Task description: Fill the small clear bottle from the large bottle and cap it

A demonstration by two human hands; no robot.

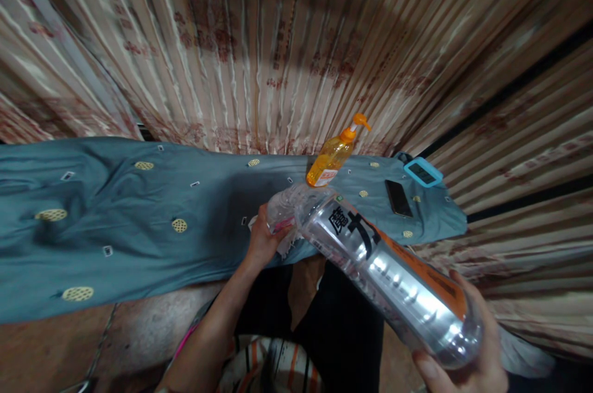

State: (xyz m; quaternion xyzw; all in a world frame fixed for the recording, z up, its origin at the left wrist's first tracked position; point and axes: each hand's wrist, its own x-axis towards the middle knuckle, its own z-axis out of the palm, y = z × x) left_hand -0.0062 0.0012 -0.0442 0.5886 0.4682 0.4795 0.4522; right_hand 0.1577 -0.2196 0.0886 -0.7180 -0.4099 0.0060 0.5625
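Observation:
My right hand point(467, 343) is wrapped round the base of a large clear plastic bottle point(384, 263) with a silver and orange label. The bottle slants, its base low on the right and its top end up toward the left. My left hand point(264, 235) is closed round a clear plastic container point(280, 204) with a bit of pink on it, whose exact kind I cannot make out. The two clear pieces overlap at the bottle's top end, and I cannot tell whether they touch. Behind them an orange pump bottle point(330, 158) stands upright, partly full of yellow-orange liquid.
A teal cloth point(139, 207) with pineapple prints covers a long, narrow surface. On its right end lie a dark phone point(398, 198) and a light-blue device with a screen point(423, 172). Pleated curtains point(259, 41) hang close behind and at the right. Tiled floor point(134, 331) shows below.

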